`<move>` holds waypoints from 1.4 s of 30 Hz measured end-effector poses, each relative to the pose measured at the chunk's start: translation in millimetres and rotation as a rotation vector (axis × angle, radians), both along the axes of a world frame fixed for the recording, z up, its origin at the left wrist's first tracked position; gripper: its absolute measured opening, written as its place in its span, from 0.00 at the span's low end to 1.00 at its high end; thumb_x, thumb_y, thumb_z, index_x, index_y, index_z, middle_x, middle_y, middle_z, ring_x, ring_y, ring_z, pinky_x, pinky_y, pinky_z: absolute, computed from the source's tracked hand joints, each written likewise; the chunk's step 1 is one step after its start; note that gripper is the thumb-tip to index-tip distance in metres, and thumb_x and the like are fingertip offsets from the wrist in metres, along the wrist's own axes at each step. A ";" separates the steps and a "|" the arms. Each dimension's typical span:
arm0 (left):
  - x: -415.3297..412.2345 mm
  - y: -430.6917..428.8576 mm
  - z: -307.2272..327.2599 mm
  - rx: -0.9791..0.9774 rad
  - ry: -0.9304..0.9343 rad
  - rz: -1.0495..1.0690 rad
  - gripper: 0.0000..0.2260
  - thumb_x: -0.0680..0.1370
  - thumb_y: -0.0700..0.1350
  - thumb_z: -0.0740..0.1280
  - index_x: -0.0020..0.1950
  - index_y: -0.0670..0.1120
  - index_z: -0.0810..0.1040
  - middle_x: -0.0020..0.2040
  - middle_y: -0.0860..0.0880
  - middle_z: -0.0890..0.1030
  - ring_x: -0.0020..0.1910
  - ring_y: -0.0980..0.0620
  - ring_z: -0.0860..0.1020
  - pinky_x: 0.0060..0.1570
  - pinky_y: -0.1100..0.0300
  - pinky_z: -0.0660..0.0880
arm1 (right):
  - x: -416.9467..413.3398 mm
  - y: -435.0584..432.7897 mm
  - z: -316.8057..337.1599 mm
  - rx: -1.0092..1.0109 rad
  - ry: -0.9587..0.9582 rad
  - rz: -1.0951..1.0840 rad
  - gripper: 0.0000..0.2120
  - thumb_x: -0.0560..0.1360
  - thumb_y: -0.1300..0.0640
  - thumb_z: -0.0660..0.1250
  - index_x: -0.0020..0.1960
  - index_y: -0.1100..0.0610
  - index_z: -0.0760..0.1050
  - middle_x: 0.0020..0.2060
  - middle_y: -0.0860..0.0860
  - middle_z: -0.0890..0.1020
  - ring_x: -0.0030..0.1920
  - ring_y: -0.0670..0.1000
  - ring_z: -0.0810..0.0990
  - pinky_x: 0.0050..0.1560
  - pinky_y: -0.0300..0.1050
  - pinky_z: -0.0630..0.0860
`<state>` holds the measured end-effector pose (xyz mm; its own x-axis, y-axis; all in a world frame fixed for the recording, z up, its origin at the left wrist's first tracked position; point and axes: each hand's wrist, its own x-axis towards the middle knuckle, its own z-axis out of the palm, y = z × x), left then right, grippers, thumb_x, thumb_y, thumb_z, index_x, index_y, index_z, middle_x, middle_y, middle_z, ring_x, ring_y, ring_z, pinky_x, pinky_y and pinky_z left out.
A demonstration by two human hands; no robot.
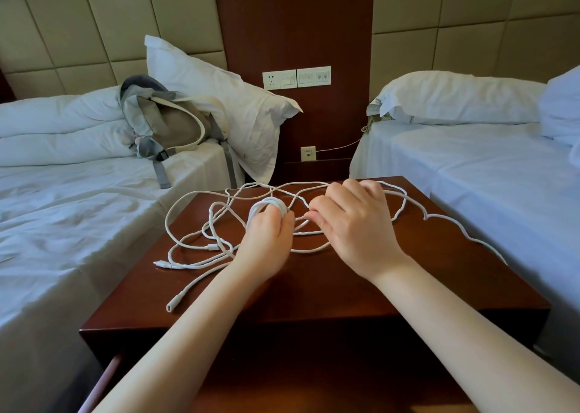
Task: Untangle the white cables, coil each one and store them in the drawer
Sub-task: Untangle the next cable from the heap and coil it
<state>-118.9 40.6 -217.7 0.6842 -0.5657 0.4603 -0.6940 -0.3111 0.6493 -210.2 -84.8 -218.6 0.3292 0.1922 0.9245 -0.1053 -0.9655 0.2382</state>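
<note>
Early on, by the look of it. Holds one small coil point(269, 206) wound round the curled fingers of the left hand point(270, 233), grip closed on it. Pinches a strand at the right hand point(351, 224) fingertips. Leaves most of the white cables point(201, 249) crossed loose across the worktop point(345, 287), trailing toward the bed point(470, 177) at right. Yet to untangle, finish coiling and store; drawer not clearly in view.
</note>
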 end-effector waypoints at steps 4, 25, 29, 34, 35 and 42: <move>-9.0 2.8 4.7 -0.076 0.281 -0.290 0.18 0.81 0.40 0.55 0.31 0.44 0.65 0.26 0.49 0.68 0.25 0.56 0.66 0.28 0.59 0.65 | -0.3 -4.9 1.3 0.022 -0.056 0.016 0.11 0.78 0.52 0.61 0.44 0.57 0.79 0.38 0.51 0.79 0.43 0.52 0.71 0.49 0.47 0.64; -18.6 11.9 39.3 -0.429 1.239 -1.347 0.12 0.80 0.45 0.58 0.41 0.40 0.72 0.27 0.50 0.66 0.24 0.56 0.63 0.30 0.62 0.66 | -0.7 2.0 -6.7 0.485 0.298 0.262 0.13 0.80 0.52 0.51 0.47 0.56 0.71 0.24 0.39 0.63 0.22 0.39 0.64 0.26 0.33 0.60; -19.2 14.5 45.3 -0.671 1.263 -1.173 0.07 0.75 0.42 0.62 0.38 0.41 0.74 0.27 0.51 0.65 0.24 0.56 0.66 0.31 0.62 0.70 | -2.3 16.6 -11.3 0.380 0.466 0.262 0.14 0.78 0.56 0.54 0.52 0.61 0.74 0.27 0.50 0.76 0.25 0.50 0.74 0.26 0.49 0.72; -13.3 16.6 52.9 -0.943 1.105 -0.765 0.06 0.75 0.42 0.56 0.38 0.45 0.69 0.27 0.52 0.68 0.25 0.57 0.68 0.31 0.65 0.72 | -3.3 25.1 -12.6 0.295 0.659 0.211 0.13 0.82 0.51 0.53 0.57 0.57 0.73 0.36 0.51 0.80 0.35 0.53 0.79 0.37 0.50 0.75; -10.8 16.1 52.2 -0.948 1.082 -0.713 0.07 0.76 0.41 0.56 0.38 0.45 0.68 0.27 0.52 0.69 0.26 0.57 0.68 0.33 0.64 0.72 | -3.4 25.5 -11.5 0.302 0.669 0.200 0.13 0.82 0.51 0.53 0.57 0.56 0.72 0.37 0.51 0.80 0.36 0.53 0.79 0.39 0.50 0.76; 11.8 15.3 38.7 -0.807 0.539 -0.170 0.15 0.81 0.37 0.53 0.36 0.44 0.70 0.26 0.53 0.76 0.32 0.52 0.73 0.44 0.52 0.71 | -1.0 17.4 -14.8 0.307 0.459 0.110 0.16 0.80 0.48 0.55 0.46 0.57 0.76 0.30 0.50 0.80 0.28 0.52 0.78 0.27 0.46 0.73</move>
<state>-107.1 55.9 -179.0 0.8546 -0.3289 0.4018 -0.2373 0.4410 0.8656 -211.2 -67.4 -233.4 0.7042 -0.0067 0.7099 0.0485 -0.9972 -0.0574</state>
